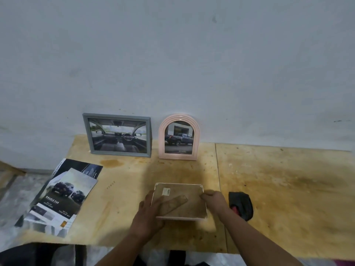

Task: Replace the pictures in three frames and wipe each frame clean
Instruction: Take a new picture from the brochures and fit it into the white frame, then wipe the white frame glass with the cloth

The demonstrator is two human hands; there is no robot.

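Two hands, left hand [148,212] and right hand [215,201], gripping face-down frame [180,202] between them

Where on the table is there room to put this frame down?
The widest bare patch is the table's right side, beyond the dark cloth. A smaller one lies between the brochures and the face-down frame. Along the wall it is crowded: grey frame, pink arched frame.
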